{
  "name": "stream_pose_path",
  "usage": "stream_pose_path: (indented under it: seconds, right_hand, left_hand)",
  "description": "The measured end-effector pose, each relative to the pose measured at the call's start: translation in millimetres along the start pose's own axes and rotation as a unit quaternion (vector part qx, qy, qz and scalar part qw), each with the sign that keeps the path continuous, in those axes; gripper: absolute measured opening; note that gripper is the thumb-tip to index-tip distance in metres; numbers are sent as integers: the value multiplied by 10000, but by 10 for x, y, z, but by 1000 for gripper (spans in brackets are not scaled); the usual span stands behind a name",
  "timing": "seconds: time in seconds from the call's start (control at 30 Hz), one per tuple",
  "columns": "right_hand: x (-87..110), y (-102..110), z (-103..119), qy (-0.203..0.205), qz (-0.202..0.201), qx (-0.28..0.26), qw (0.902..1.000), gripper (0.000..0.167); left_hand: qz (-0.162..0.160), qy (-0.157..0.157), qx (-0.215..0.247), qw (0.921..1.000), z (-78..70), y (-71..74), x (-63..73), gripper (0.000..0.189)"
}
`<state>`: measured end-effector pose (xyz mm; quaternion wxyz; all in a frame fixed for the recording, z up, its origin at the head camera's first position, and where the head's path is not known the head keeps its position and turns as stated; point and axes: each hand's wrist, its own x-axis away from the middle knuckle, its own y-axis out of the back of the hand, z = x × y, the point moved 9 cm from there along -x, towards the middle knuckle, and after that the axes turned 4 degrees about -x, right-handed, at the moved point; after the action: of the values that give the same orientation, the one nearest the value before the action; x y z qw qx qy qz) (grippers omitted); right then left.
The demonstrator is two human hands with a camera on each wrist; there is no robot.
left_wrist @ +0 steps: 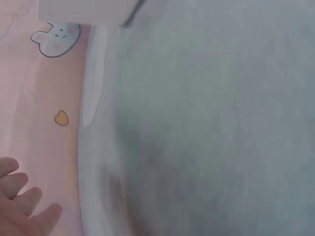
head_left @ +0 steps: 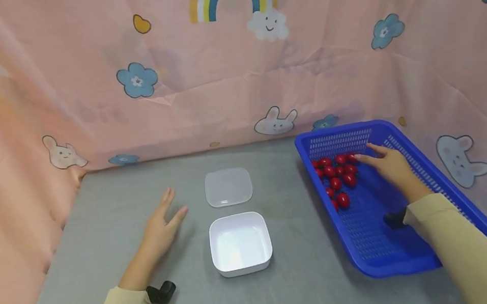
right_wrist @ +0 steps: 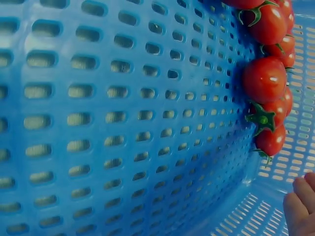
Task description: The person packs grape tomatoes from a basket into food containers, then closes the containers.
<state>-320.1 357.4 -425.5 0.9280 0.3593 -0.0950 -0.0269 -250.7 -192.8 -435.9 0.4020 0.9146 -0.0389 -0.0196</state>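
Several red cherry tomatoes [head_left: 343, 200] with green stems lie along the left side of a blue perforated basket [head_left: 361, 259]; the right wrist view shows the tomatoes [right_wrist: 265, 78] up close. Over the basket's far part is my right hand [head_left: 391, 168], thumb and forefinger extended beside the rearmost tomatoes, with nothing held; whether it touches one cannot be told. My left hand [head_left: 157, 235] hovers above the table with fingers spread, left of a white square container [head_left: 241, 245]. Nothing is inside that container. Behind it lies a translucent lid [head_left: 228, 187].
A grey table [head_left: 298, 288] carries everything. Pink curtain cloth [head_left: 218, 104] with rainbows, rabbits and flowers hangs at the back and both sides. The basket's raised rim stands between the tomatoes and the white container.
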Motion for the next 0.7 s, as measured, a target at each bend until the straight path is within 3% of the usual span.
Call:
stream_pose_path:
  seconds: [0.2,0.53,0.7]
  right_hand:
    - [-5,-69,-38,-285,64,-513,9983,77]
    - [-35,-92,-1,-80,-191,-517,9985,65]
    - [-42,-106,-21,-157,-187,-566,9981,64]
  left_hand:
    - [-61,212,743,9970,-32,-67,52,71]
    - [-182,394,1675,9849,-7,-252,140,59]
    - [-167,634,2020,9772,20,-372,151,53]
